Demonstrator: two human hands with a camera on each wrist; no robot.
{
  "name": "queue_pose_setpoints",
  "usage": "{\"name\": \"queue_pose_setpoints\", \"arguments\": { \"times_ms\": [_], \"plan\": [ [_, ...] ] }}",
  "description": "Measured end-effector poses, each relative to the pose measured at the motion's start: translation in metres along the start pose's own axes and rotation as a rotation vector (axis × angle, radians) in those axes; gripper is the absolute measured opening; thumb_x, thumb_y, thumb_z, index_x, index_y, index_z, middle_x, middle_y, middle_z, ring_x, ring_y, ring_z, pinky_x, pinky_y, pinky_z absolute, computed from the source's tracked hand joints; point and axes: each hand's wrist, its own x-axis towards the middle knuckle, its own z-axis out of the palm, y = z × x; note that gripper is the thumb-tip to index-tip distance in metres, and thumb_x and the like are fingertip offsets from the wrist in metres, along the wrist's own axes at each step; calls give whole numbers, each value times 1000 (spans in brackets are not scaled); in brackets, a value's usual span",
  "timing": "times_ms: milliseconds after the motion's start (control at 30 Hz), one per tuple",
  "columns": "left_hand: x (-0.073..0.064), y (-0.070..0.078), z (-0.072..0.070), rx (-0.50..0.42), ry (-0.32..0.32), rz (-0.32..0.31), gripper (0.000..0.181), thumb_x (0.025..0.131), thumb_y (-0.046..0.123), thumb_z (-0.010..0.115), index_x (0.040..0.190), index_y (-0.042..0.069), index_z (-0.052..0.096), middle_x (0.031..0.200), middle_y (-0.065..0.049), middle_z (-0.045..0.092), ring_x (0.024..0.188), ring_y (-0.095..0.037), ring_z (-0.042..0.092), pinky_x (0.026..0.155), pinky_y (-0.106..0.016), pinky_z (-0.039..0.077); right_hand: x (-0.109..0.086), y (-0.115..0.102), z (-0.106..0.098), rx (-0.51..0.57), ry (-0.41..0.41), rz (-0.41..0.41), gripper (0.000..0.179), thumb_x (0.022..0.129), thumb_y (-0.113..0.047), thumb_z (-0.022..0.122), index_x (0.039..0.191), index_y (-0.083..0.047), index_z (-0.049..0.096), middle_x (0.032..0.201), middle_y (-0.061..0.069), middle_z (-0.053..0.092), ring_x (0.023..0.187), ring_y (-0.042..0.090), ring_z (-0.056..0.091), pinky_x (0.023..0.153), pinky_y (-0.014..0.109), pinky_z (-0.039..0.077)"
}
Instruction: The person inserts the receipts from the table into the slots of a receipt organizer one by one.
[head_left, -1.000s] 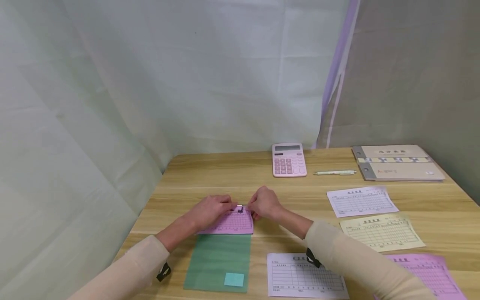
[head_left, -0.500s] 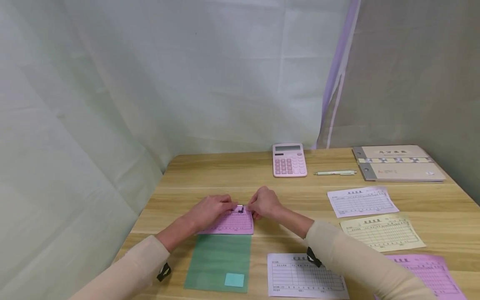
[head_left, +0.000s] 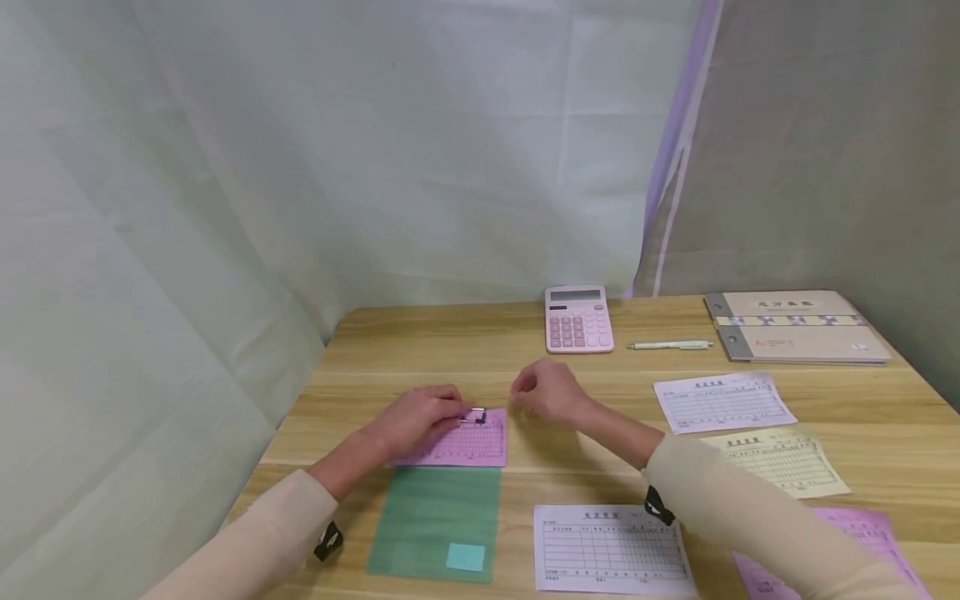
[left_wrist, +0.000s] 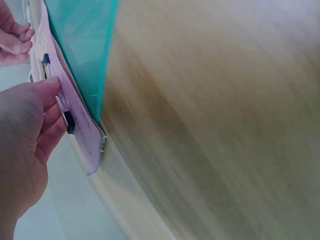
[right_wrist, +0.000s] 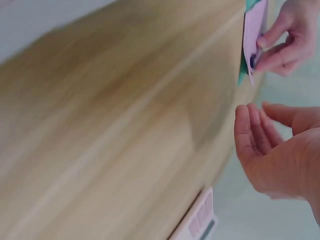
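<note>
Left hand pinches the clip on the pink slip, right hand sits loose beside it

Taking twelve o'clock as the far edge of the brown wood-grain tabletop, your left hand comes in over the ten o'clock corner of the pink printed paper slip. Thumb and fingers pinch the slim metal-and-black clip along the slip's twelve o'clock edge – the left wrist view shows the thumb between its two black ends. The slip lies on the table left of centre, partly hidden by your hand, and overlaps the far end of the translucent green plastic sheet, which stretches towards six o'clock and bears a small turquoise rectangular label.

Your right hand is at two o'clock from the slip, just beside it – fingers loosely curled, with a narrow gap between thumb and fingertips.

From that hand, the pink rectangular calculator stands at one o'clock; the slim pale-green pen and the beige paper-covered notebook with a grey spine follow towards three. At four o'clock from the slip lies the near white printed form. The far white printed form is at your right hand's three o'clock, with the pale-yellow printed form and the larger pink printed form running on towards five, both partly covered by your cream fabric sleeve
</note>
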Motion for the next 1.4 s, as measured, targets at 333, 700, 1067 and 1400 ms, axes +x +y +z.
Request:
{"name": "queue_pose_setpoints", "arguments": {
  "times_ms": [333, 700, 1067, 1400],
  "plan": [
    [2, -8, 3, 22, 29, 75, 30, 105, 17, 70, 135, 14, 74, 129, 0, 70, 120, -20, 68, 103, -40, 55, -47, 15, -63, -161, -132, -188, 14, 96, -5, 76, 108, 2, 81, 97, 4, 79, 86, 16, 72, 80, 36, 60],
    [-1, -8, 0, 31, -3, 33, 34, 106, 23, 69, 139, 16, 72, 133, 0, 70, 124, -21, 67, 106, -43, 54, -118, 55, -93, -36, -328, -253, 21, 98, -13, 77, 115, -1, 79, 109, 5, 79, 90, 8, 69, 79, 29, 59],
    [-2, -8, 2, 69, -12, 11, 38, 106, 31, 69, 142, 18, 70, 137, 0, 68, 126, -22, 66, 107, -44, 53, -160, 83, -90, 60, -329, -277, 31, 93, -21, 84, 119, -5, 77, 102, -6, 76, 84, 3, 64, 70, 27, 58],
    [-1, -6, 0, 66, -4, 24, 39, 105, 30, 71, 140, 15, 70, 137, -3, 69, 126, -25, 66, 106, -47, 53, -171, 94, -75, 22, -269, -303, 32, 89, -25, 87, 116, -10, 80, 103, -12, 72, 80, 1, 57, 64, 24, 53]
  ]
}}
